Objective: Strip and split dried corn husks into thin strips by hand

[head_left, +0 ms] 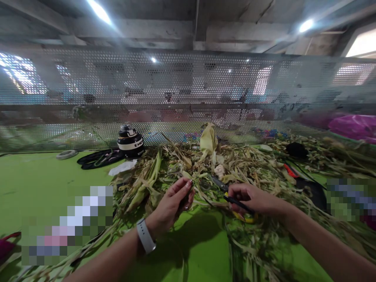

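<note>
My left hand (176,201) is closed in a pinch on a thin dry plant stem at the near edge of a heap of dried leaves and husks (235,164). A white band (146,235) sits on that wrist. My right hand (249,197) is closed round the yellow and black handles of a pair of scissors (223,188), whose blades point left toward the stem between my hands. Both hands hover just above the green table (38,184).
A perforated metal screen (188,98) walls off the back of the table. A black and white bottle (130,141) lies by black straps (100,158) and a tape roll (66,154) at back left. A pink plastic bag (354,127) sits far right.
</note>
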`<control>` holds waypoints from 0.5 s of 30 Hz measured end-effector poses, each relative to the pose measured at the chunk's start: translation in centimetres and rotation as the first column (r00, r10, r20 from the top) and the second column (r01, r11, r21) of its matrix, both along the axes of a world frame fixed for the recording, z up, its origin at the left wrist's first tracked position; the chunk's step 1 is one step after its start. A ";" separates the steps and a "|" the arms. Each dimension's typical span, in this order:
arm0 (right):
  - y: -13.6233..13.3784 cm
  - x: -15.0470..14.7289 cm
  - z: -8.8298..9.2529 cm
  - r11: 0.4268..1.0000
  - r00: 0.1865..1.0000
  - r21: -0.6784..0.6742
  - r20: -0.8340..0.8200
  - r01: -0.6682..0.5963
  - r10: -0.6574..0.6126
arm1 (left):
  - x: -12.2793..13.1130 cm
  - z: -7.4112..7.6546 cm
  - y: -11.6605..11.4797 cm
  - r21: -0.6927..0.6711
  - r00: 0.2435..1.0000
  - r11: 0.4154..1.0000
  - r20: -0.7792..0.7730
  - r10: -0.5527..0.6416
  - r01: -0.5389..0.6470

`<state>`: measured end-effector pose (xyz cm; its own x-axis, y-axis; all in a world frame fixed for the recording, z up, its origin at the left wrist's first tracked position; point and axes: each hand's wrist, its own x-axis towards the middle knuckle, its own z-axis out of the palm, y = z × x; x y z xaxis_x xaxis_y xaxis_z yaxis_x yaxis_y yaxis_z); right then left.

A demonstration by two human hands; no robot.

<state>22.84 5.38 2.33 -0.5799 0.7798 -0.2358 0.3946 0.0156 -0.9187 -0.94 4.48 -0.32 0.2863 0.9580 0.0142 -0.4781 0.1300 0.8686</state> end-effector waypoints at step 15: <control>-0.1 -0.3 0.0 1.000 1.000 0.026 -0.015 0.013 -0.013 | 0.0 -0.2 0.0 0.002 0.997 1.000 -0.077 0.022 -0.022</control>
<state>22.56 5.26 2.36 -0.5729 0.7930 -0.2071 0.3812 0.0341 -0.9239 -0.95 4.51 -0.53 0.2653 0.9642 -0.0059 -0.4129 0.1192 0.9030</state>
